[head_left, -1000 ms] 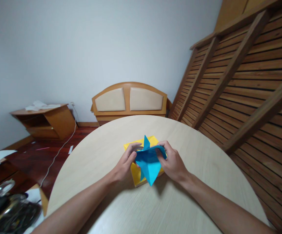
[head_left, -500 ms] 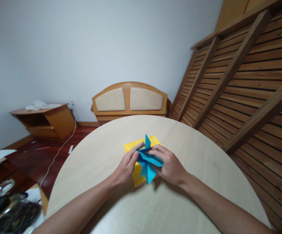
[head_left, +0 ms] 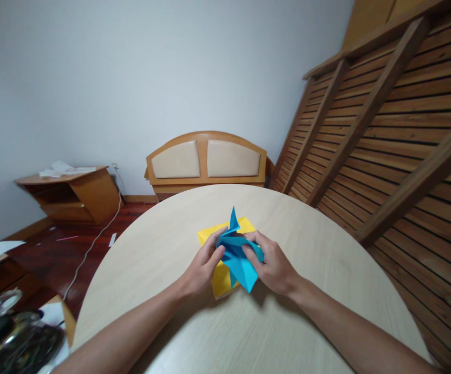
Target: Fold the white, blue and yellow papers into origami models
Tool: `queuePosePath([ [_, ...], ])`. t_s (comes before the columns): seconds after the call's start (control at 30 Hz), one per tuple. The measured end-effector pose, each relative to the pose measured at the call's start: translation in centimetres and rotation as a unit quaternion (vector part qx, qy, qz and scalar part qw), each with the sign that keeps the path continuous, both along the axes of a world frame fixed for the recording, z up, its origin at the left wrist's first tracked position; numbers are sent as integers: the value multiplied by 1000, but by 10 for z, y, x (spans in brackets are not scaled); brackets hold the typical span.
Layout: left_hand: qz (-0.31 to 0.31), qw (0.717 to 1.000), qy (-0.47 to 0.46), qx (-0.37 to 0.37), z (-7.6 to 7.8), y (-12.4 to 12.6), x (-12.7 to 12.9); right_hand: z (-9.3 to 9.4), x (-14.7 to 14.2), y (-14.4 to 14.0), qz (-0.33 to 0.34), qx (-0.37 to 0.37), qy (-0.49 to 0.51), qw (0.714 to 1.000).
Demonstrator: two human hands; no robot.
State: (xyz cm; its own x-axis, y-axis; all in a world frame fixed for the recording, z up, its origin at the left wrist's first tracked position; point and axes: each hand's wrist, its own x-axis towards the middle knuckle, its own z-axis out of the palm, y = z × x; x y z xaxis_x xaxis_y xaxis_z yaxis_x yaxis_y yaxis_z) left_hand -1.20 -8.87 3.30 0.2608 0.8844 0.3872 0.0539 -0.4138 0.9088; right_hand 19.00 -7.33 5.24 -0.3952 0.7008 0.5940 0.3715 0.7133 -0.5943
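A folded blue origami paper (head_left: 238, 262) with several pointed flaps is held between both hands, just over the table. My left hand (head_left: 205, 259) pinches its left side, thumb in front and fingers behind. On the right side, my right hand (head_left: 271, 264) grips a flap between thumb and fingers. One narrow point of the blue paper sticks up at the far side, and a wide flap hangs toward me. Beneath it lies a yellow folded paper (head_left: 218, 284), partly covered by the hands and the blue paper.
The round pale table (head_left: 151, 244) fills the foreground. Beyond it stands a headboard (head_left: 204, 181) against the wall. A slatted wooden frame (head_left: 350, 130) leans at right. At left are a small cabinet (head_left: 89, 200), a white cable (head_left: 89, 252) and dark coiled cables (head_left: 34, 335).
My right thumb has come over the front of the blue paper. The paper has turned and opened, its lower flap swinging right and showing wider. The yellow paper has stayed put.
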Motion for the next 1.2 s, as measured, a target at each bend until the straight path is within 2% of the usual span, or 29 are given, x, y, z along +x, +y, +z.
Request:
queuePosePath([
  [0.13, 42, 998, -39, -28, -6, 5, -2, -3, -1, -2, -20, -82, 84, 993],
  [0.27, 118, 985, -83, -94, -12, 12, -3, -6, -4, 0, -16, -118, 207, 971],
  [0.4, 116, 973, -141, -141, -9, 14, -1, -3, -5, 7, -42, -150, 280, 947],
  [0.5, 96, 971, -156, -155, -3, 12, 1, -3, -3, 15, -72, -174, 288, 939],
  [0.67, 118, 967, -127, -184, 3, 10, 3, -14, 2, 31, -104, -168, 227, 954],
  [0.77, 147, 964, -99, -196, 4, 12, 2, -18, 3, 33, -135, -107, 205, 963],
  [0.87, 184, 958, -81, -206, 5, 14, 0, -12, 5, 22, -191, 64, 165, 965],
  [0.9, 192, 955, -81, -210, 5, 15, -1, -7, 6, 16, -189, 137, 139, 962],
  [0.93, 198, 953, -84, -213, 5, 16, -1, -3, 7, 9, -160, 211, 108, 958],
  [1.0, 203, 950, -91, -218, 5, 17, -3, 5, 8, -2, -48, 303, 19, 952],
  [1.03, 202, 949, -95, -221, 5, 17, -3, 8, 7, -7, 11, 323, -34, 946],
  [1.07, 201, 948, -99, -225, 5, 17, -3, 9, 7, -9, 40, 330, -74, 940],
  [1.13, 198, 947, -109, -230, 5, 17, -3, 9, 4, -9, 57, 318, -134, 937],
  [1.2, 188, 946, -122, -234, 6, 16, -1, 6, 2, -5, 46, 296, -169, 939],
])
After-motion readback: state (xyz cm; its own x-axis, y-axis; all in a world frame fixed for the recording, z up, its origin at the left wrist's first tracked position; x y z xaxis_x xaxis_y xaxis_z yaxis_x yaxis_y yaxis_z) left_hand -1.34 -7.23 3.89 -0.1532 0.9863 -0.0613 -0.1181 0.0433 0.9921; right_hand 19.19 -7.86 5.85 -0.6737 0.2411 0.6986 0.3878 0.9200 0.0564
